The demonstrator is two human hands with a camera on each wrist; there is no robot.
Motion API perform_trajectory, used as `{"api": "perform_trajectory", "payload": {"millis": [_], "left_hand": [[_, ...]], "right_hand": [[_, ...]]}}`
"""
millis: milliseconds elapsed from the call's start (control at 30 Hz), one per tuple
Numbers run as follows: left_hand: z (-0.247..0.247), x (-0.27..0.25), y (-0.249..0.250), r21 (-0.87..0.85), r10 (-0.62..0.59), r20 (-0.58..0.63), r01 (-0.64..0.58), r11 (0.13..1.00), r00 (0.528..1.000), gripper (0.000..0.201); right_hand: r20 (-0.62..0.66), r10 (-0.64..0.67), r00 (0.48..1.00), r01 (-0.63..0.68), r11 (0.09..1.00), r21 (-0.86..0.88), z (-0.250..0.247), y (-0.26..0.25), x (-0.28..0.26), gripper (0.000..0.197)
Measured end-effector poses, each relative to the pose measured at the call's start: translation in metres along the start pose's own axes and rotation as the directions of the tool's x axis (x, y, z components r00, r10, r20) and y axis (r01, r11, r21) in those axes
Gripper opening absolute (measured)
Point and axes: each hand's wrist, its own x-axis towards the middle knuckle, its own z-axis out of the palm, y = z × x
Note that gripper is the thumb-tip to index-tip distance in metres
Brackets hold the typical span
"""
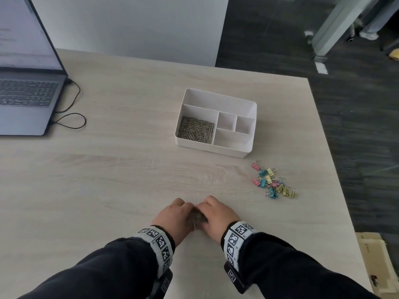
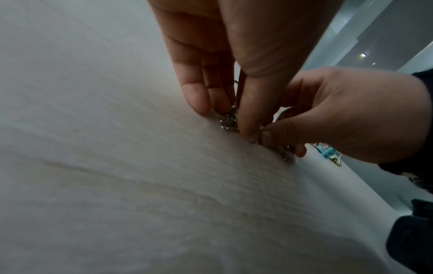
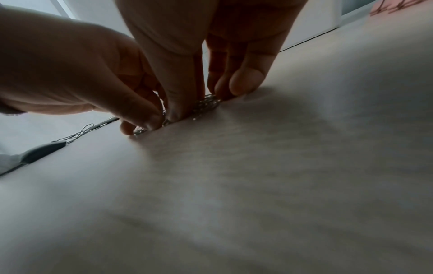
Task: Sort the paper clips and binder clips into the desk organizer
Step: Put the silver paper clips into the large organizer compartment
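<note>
Hands, left hand [image 1: 176,214] and right hand [image 1: 216,214], pinch silver wire paper clips [image 1: 195,216]; white plastic organizer [image 1: 216,148] holds some; pastel metal binder clips [image 1: 272,182] remain unsorted.

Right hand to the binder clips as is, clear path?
Probably yes: bare table lies between the right hand and the binder clips. But it is busy gathering paper clips with the left hand.

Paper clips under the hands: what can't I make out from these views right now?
- Clip pile size: head view, both hands cover it.
- left hand and right hand fingertips: curled under, hidden.
- Binder clips count: too small, overlapping.
- Laptop: cut by left edge.
</note>
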Motion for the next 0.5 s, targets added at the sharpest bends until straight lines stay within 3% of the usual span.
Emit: {"api": "perform_trajectory", "payload": {"millis": [300,500], "left_hand": [[-0.011,0.025,0.000,-0.020,0.008,-0.019,-0.008,1.000,1.000,0.016],[-0.023,0.048,0.003,-0.012,-0.018,-0.005,0.018,1.000,1.000,0.018]], "right_hand": [[-0.017,0.010,1.000,-0.010,1.000,0.001,-0.011,0.002,0.015,0.017],[-0.057,0.062,0.996,-0.061,0.998,0.021,-0.028,0.007,0.031,0.018]]}}
